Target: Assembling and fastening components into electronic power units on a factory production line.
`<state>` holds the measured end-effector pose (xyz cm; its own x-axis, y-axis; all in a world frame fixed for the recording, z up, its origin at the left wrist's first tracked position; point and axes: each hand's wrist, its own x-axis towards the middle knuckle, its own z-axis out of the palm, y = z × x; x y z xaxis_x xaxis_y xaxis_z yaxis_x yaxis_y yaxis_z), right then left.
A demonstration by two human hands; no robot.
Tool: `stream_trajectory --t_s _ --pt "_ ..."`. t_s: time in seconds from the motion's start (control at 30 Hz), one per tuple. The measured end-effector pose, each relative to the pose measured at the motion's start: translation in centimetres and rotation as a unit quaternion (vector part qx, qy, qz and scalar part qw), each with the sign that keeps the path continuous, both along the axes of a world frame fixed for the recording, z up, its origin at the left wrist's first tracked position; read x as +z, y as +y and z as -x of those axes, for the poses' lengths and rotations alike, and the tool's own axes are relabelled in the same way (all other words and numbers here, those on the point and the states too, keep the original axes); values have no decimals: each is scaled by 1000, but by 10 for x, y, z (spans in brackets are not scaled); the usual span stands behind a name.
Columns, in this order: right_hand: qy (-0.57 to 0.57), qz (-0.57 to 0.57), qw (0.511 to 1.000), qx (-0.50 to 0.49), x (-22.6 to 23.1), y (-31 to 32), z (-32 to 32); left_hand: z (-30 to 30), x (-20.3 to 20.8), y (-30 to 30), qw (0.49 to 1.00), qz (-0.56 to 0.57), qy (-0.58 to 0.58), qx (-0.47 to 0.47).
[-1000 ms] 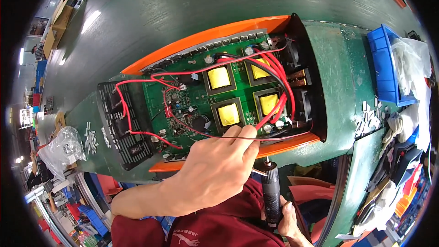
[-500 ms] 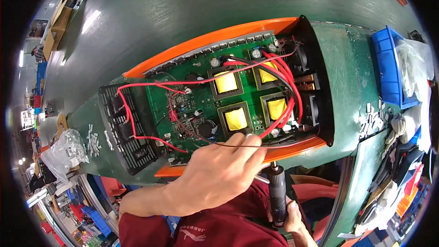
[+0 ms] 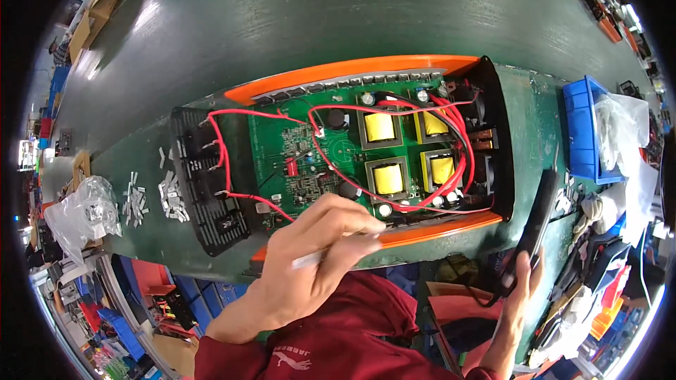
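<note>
Our left hand is half curled, fingers closed on a slim pale rod; just ahead of it sits the long orange-walled, black-ended case with a green circuit board. Well to its right, our right hand wraps a black cylindrical screwdriver, bit pointing away.

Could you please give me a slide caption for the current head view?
Left hand holding a slim pale rod by an open orange-sided electronics unit, right hand holding a black electric screwdriver.
</note>
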<state>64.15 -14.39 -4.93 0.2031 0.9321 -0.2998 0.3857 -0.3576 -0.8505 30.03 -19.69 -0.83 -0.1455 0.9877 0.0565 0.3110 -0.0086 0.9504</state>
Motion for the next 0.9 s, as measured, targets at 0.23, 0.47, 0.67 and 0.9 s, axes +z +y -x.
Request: stream_trajectory --t_s 0.23,0.47,0.67,0.9 --pt "-196 -367 903 109 4 35 46 -11 -8 -7 994 98 -56 10" --pt "-94 -420 887 167 -45 20 75 -13 -12 6 997 26 73 -19" --pt "-41 -372 921 105 -65 19 81 -12 -8 11 995 32 97 -19" --pt "-34 -356 928 102 -75 16 74 -13 -8 10 996 34 80 14"
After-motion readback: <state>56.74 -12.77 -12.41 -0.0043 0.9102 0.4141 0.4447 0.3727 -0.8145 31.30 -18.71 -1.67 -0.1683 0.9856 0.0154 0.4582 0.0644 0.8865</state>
